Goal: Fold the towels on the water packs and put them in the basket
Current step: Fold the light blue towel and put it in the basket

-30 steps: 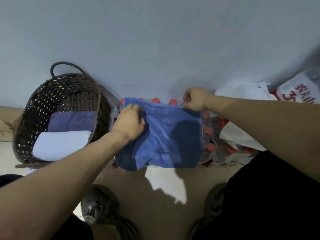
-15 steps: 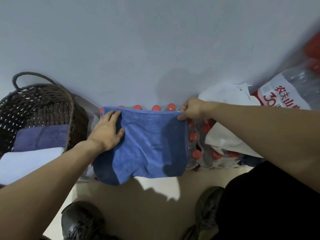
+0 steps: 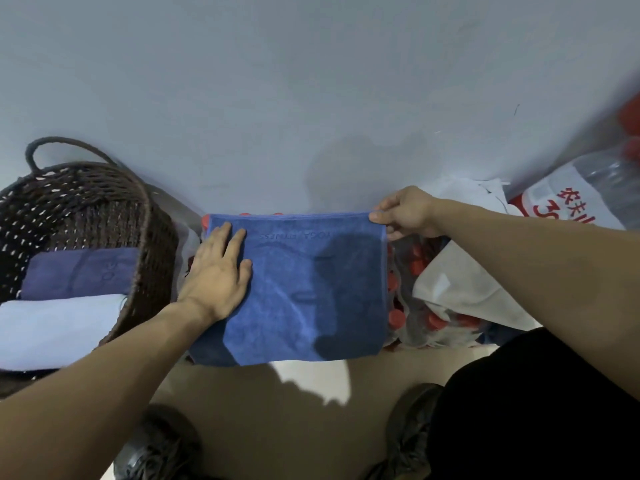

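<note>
A blue towel (image 3: 311, 292) lies folded and spread flat on the water packs (image 3: 412, 306), whose red caps show along its right side. My left hand (image 3: 216, 275) presses flat on the towel's left part with straight fingers. At the towel's far right corner my right hand (image 3: 403, 211) pinches the edge. To the left stands a dark woven basket (image 3: 149, 244) holding a folded purple towel (image 3: 78, 273) and a folded white towel (image 3: 59, 327).
A grey wall rises right behind the packs. A white cloth (image 3: 460, 289) lies over the packs on the right, with a labelled water pack (image 3: 571, 199) beyond it. My shoes (image 3: 412, 441) stand on the tan floor below.
My left hand has flattened out and slid along the towel's left side. The towel now lies smoother and squarer, and my right hand has drawn its far corner to the right.
</note>
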Tool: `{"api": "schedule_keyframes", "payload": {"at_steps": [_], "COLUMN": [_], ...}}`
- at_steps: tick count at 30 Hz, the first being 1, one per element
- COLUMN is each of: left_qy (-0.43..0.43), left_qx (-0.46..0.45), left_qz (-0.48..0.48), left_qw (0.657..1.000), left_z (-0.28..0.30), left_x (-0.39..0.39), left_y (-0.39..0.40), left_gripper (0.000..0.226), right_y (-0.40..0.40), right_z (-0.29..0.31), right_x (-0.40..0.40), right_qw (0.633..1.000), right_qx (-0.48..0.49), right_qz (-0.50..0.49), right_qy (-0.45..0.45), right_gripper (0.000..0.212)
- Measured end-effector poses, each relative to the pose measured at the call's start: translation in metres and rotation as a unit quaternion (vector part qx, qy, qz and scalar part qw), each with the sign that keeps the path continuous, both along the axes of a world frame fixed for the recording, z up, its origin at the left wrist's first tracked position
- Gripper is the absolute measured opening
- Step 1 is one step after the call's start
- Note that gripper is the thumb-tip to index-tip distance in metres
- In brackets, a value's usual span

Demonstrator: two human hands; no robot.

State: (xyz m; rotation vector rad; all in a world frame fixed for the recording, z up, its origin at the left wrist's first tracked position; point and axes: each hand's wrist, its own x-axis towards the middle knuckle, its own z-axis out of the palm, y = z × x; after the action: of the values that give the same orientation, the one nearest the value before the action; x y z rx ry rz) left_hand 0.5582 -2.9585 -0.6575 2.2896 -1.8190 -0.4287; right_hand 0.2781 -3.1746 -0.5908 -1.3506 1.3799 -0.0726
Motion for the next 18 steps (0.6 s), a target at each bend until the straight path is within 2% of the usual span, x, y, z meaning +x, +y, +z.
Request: {"api": "schedule_keyframes", "payload": {"at_steps": [3,7,11,14,18], "left_qy": [-0.011,-0.034,-0.067,-0.023,0.045], "left_qx": [-0.013,0.001,-0.035,-0.111,-0.116], "left_qz": [0.011,0.026,0.07,-0.008,-0.163], "left_qw": [1.0,0.999,0.995,0.994,0.979], "left_z": [-0.004,-0.005,0.014,0.021,0.018], "left_x": [-0.006,-0.009,-0.021,-0.04,-0.088], "left_y": [-0.001,-0.002,-0.021,-0.041,-0.062], "left_gripper": [0.061,0.059,0.048,0.038,0.05], "right_y": [-0.002,-0.005,-0.003,0.0,0.011], "right_z": [-0.007,-0.013,-0.015,-0.017,-0.02], "right_x": [0.003,0.014,0.022,0.021,0.019], "right_qw": [0.994,0.96,0.953,0.951,0.932], "right_qx": [-0.073,-0.179,-0.201,-0.193,-0.207], "right_qz": [0.026,0.076,0.043,0.015,0.017], "right_qy": [0.072,0.202,0.221,0.242,0.296], "right_gripper": [0.016,0.016,0.023,0.036,0.054]}}
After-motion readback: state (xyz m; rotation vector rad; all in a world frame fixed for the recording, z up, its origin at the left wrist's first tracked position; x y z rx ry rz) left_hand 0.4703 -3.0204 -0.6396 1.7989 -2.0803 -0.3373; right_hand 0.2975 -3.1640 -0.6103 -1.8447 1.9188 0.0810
